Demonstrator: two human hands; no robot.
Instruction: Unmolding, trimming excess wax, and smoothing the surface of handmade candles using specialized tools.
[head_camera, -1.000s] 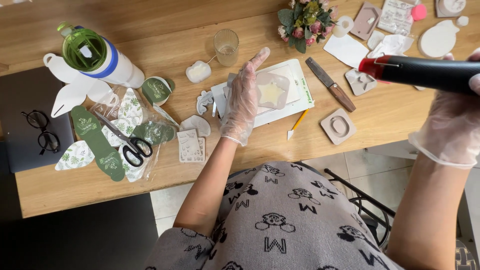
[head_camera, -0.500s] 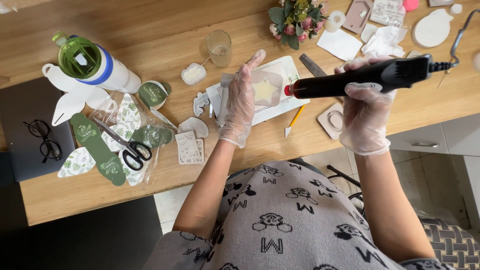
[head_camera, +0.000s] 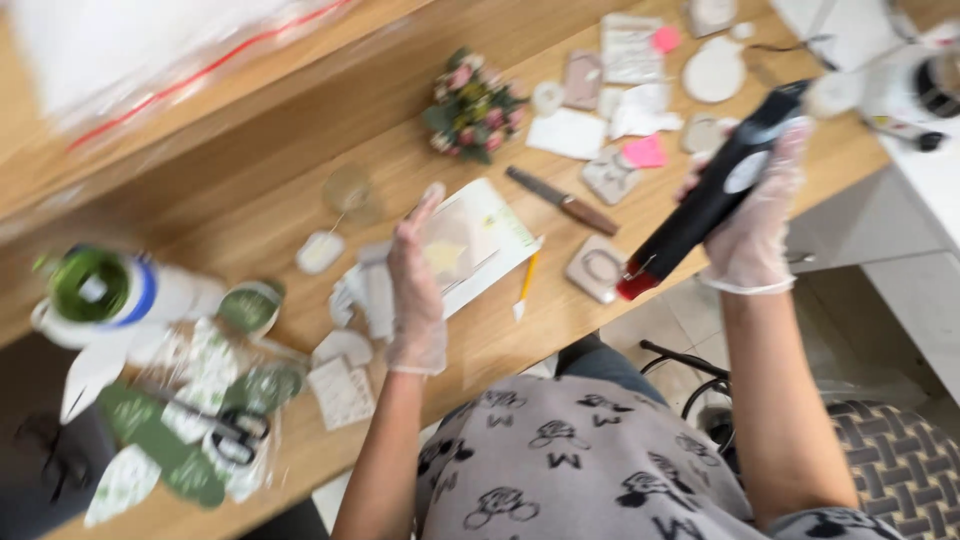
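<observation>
Two gloved hands busy | wooden table (head_camera: 250, 200) cluttered with cut-outs, moulds | white tray (head_camera: 490, 235) with pale star piece under left hand (head_camera: 415, 290), fingers spread flat, steadying | right hand (head_camera: 755, 220) wrapped tight round black heat tool (head_camera: 710, 195), red tip down near square mould (head_camera: 598, 268) | star apparently unheated yet, blurred.
</observation>
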